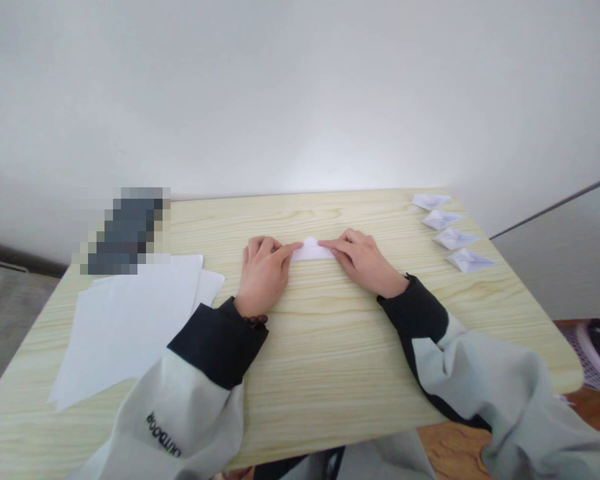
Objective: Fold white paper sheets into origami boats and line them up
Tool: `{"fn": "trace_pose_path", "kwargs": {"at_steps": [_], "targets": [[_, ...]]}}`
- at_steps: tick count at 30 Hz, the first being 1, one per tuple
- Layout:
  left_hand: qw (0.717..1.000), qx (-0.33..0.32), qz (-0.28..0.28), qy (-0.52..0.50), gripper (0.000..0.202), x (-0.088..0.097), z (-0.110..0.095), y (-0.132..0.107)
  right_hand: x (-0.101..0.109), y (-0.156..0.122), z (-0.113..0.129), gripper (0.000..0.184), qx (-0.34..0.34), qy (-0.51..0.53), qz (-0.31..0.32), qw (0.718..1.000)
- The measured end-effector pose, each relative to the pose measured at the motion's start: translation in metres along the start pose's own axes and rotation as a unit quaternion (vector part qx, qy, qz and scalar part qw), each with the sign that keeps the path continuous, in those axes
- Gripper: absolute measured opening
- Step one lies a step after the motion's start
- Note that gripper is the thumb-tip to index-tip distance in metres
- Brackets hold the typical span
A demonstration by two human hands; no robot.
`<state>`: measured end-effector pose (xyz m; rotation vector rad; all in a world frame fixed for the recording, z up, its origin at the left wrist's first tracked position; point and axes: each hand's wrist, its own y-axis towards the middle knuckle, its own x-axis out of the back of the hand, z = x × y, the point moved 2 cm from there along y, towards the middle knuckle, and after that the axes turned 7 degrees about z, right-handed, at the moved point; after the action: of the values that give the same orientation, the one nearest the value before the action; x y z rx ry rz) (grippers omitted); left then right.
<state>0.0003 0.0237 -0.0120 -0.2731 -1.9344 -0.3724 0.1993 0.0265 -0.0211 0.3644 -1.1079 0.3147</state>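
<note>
A small folded piece of white paper (pixel 312 251) lies flat on the light wooden table (pixel 330 353), a little beyond its middle. My left hand (pixel 263 273) rests on the table with its fingers curled and the forefinger pressing down on the paper's left end. My right hand (pixel 364 261) mirrors it, fingers drawn together and fingertips pressing on the paper's right end. Both sleeves are grey with black cuffs.
A loose stack of white sheets (pixel 130 320) lies at the left of the table. Behind it sits a blurred dark object (pixel 125 231). Several folded paper boats (pixel 453 237) stand in a row along the far right edge. A white wall rises behind; a pink basket (pixel 597 357) is on the floor at right.
</note>
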Motion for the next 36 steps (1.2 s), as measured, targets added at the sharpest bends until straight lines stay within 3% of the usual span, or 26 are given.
{"fn": "trace_pose_path", "kwargs": {"at_steps": [13,21,29,36], "targets": [[1.000,-0.004,-0.023,-0.011,0.030,-0.001,0.002,0.003,-0.003,0.000,-0.002,0.028,-0.018,0.015,-0.023,0.999],[0.999,-0.011,-0.027,-0.020,0.030,-0.001,0.003,0.003,-0.007,-0.002,0.001,0.049,0.128,-0.061,-0.061,0.988],[1.000,-0.004,-0.023,-0.015,0.030,0.000,0.003,0.003,-0.008,-0.002,-0.001,0.042,0.145,-0.055,-0.042,0.987],[1.000,0.007,-0.020,-0.023,0.029,-0.001,0.002,0.003,-0.002,-0.006,-0.007,0.043,0.177,-0.007,-0.080,0.981]]}}
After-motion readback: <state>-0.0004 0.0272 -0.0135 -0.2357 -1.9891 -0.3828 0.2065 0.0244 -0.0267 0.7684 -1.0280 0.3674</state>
